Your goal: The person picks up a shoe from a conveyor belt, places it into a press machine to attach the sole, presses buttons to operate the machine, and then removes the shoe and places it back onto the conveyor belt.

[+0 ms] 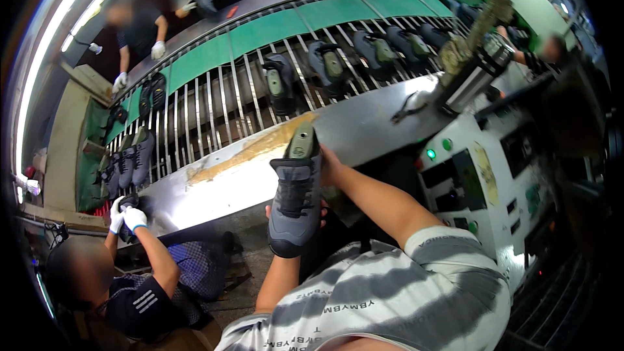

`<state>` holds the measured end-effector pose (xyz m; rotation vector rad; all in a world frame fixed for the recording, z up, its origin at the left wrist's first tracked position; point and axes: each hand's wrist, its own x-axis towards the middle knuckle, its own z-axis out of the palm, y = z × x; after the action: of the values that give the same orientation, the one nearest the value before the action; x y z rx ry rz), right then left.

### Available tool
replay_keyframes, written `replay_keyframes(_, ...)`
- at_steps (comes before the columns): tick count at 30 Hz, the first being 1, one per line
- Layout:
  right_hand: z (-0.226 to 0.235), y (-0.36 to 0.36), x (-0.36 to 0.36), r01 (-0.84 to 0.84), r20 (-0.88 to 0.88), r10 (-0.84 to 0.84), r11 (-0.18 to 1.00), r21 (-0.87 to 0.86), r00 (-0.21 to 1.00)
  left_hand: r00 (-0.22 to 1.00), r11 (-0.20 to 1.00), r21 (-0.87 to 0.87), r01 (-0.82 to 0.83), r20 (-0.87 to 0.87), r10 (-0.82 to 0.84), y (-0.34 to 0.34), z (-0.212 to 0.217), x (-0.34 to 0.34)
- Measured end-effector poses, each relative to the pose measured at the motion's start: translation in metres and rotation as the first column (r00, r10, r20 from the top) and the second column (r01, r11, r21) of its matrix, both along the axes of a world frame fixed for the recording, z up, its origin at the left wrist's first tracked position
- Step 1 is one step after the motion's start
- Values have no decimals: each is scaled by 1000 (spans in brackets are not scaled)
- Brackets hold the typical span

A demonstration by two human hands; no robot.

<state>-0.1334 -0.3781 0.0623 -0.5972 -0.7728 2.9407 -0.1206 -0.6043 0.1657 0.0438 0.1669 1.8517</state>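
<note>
Grey lace-up shoe, with a green last standing out of its collar, is raised in front of the person's body, toe pointing back toward them. The left hand grips the forefoot from beneath, digits showing on both sides; the right hand lies against the heel side, its fingers hidden, so I cannot tell how far they close. The step in hand looks like steadying the shoe, laces up, perhaps to look it over. Any next move would call for support at both ends and a toe kept clear of the metal ledge just beyond. On that ledge lies a dark plier-like tool. Farther off, more shoes on lasts, one of them a dark shoe, sit on the barred conveyor, which a green strip borders on its far side.
</note>
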Motion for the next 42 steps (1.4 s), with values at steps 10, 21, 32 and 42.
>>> replay_keyframes(10,113,33,251,388,-588,-478,877,-282,653,998,961,-270,57,-18,-64,48,-7,72)
replay_keyframes(21,53,-32,403,-103,-359,-249,678,-728,899,701,725,-676,135,-452,-551,189,-50,101)
replay_keyframes(32,181,23,439,558,-182,-658,729,-395,731,520,881,-424,-212,-812,-265,282,-28,86)
replay_keyframes(42,270,277,577,419,116,-992,122,900,40,311,619,-333,-711,-939,-148,199,-131,-11)
